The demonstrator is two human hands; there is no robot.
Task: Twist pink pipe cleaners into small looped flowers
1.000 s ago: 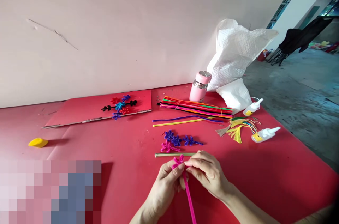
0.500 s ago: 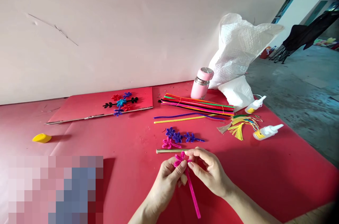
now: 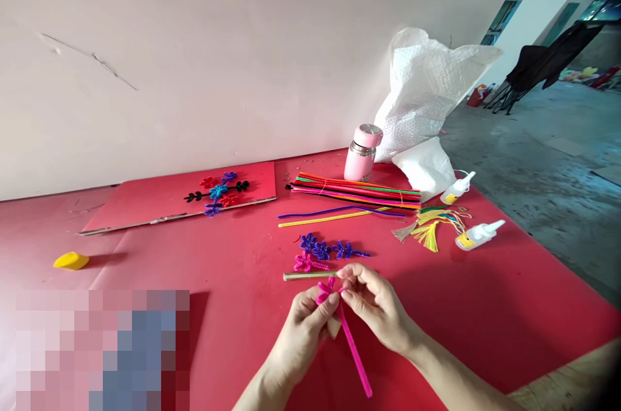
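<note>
My left hand [image 3: 306, 327] pinches a magenta pipe cleaner [image 3: 356, 354] bent into petal loops at its upper end, with a long straight tail hanging down to the right. The thumb and fingertips of my right hand [image 3: 381, 307] close on a loop at the flower's right side. Just beyond my fingers lies a thin pale stick [image 3: 305, 276]. Past it rest a finished-looking magenta pipe-cleaner flower [image 3: 306, 262] with a short twisted stem and several purple flowers [image 3: 321, 250]. The centre of the held flower is partly hidden by my left thumb.
Farther back lie a bundle of coloured pipe cleaners [image 3: 356, 191], loose purple and yellow ones [image 3: 330, 219], yellow tassels [image 3: 427, 237], glue bottles [image 3: 478, 236] and a pink flask [image 3: 359, 155]. A red board [image 3: 145, 200] bears more flowers. A yellow object [image 3: 71, 261] sits left.
The whole view has shifted slightly, so table items appear a little farther left. Both hands keep their hold on the magenta pipe cleaner; its tail end swings slightly right.
</note>
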